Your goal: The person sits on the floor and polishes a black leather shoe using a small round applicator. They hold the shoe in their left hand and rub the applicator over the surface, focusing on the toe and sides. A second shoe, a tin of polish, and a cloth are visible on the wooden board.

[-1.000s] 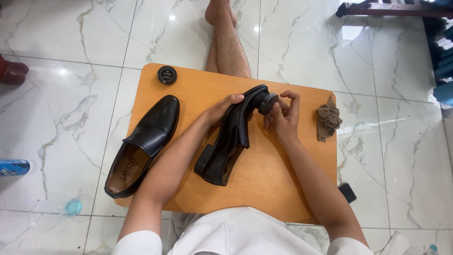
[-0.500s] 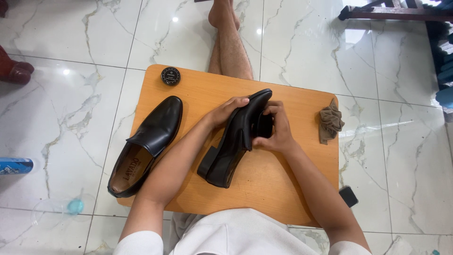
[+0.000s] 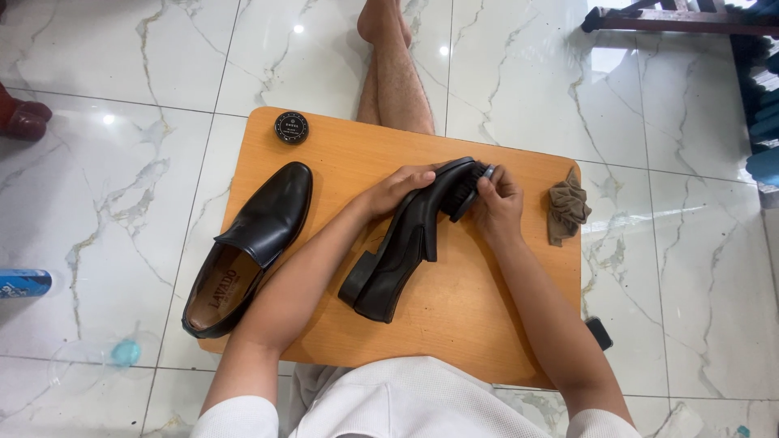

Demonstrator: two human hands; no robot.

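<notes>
Brushing a tilted shoe
Left hand (image 3: pixel 398 188) grips black shoe (image 3: pixel 406 243); right hand (image 3: pixel 497 203) clasps brush (image 3: pixel 469 188) at its toe; a loose grip could drop it onto counter (image 3: pixel 462 316)

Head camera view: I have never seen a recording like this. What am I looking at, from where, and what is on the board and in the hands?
The one picture comes from a camera worn on a person's head, looking down at their own arms and lap. There is no machine here, only two bare hands. The person sits on a marble floor with a small orange wooden table over their legs. The left hand steadies a black shoe tipped on its side. The right hand presses a small round brush against its toe. Also on the table lie a second black shoe, a round black tin and a crumpled brown cloth.
</notes>
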